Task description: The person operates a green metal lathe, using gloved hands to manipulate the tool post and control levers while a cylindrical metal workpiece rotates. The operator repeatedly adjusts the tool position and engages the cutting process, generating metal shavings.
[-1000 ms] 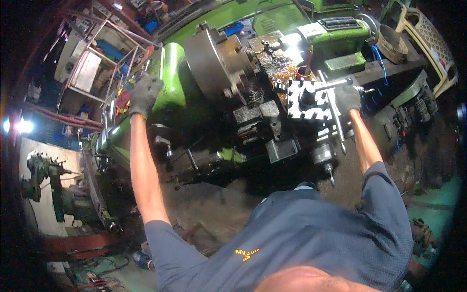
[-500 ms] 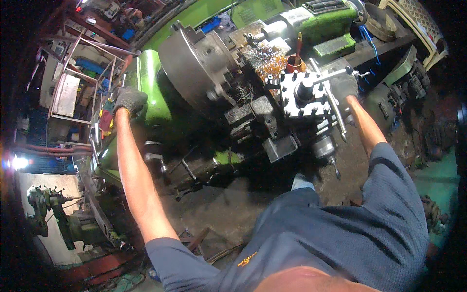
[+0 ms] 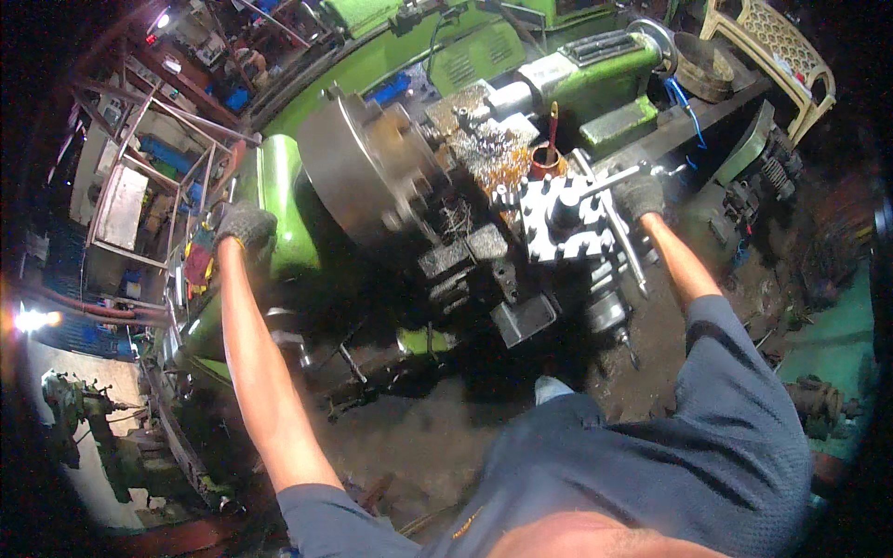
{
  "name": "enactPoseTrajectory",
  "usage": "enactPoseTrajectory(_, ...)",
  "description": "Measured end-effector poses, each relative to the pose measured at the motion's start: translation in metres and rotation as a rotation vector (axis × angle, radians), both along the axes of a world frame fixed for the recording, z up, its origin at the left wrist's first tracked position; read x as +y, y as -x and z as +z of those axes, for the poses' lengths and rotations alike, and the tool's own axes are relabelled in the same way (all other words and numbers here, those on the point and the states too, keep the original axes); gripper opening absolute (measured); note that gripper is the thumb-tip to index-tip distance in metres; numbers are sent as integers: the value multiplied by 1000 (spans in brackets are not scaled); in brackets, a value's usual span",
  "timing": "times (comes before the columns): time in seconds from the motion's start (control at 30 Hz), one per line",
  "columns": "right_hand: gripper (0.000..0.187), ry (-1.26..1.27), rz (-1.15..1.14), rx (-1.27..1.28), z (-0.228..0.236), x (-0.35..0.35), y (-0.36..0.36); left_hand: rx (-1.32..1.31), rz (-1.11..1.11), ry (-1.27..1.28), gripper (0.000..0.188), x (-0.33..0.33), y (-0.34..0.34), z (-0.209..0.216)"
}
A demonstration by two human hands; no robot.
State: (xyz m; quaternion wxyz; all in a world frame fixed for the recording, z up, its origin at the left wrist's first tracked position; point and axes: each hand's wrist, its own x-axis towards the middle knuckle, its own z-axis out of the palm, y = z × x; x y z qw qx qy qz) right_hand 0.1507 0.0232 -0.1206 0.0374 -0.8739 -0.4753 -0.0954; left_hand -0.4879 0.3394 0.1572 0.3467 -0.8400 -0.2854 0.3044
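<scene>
My left hand (image 3: 244, 229), in a grey knit glove, is closed at the far left end of a green lathe (image 3: 290, 191). A short metal lever (image 3: 232, 190) sticks up beside its fingers. Red and yellow cloth (image 3: 197, 263) hangs just below this hand. My right hand (image 3: 640, 193), also gloved, is at the right side of the square tool post (image 3: 549, 232), by its clamping handle (image 3: 609, 182). That handle and the glove's dark shape hide its fingers. Between my arms sits the large grey chuck (image 3: 339, 177), its face and jaws blurred.
A brush (image 3: 553, 126) stands in a reddish pot (image 3: 545, 166) behind the tool post, beside a bed strewn with metal chips (image 3: 493, 153). The green tailstock (image 3: 614, 74) is at the back right, near a beige plastic chair (image 3: 777, 46). A metal frame rack (image 3: 121, 200) stands left.
The whole view has shifted, so the lathe sits lower in the picture. The chuck's jaws, sharper before, are now smeared as if turning. Both hands keep their places on the lathe.
</scene>
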Motion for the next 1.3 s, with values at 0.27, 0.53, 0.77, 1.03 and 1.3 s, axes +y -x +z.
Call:
enactPoseTrajectory(0.27,43,-110,-164,261,8,-1,9,141,72,23,11,-26,-20,11)
enactPoseTrajectory(0.53,48,-136,-153,236,-29,9,-16,78,128,28,17,-20,-17,8)
enactPoseTrajectory(0.77,48,-146,-91,215,-24,8,-12,54,121,28,17,-12,-7,2)
enactPoseTrajectory(1.03,52,-165,-122,155,-20,1,-10,13,175,28,16,-26,-28,11)
enactPoseTrajectory(1.3,46,-40,-82,105,13,1,16,-108,215,60,19,-6,4,1)
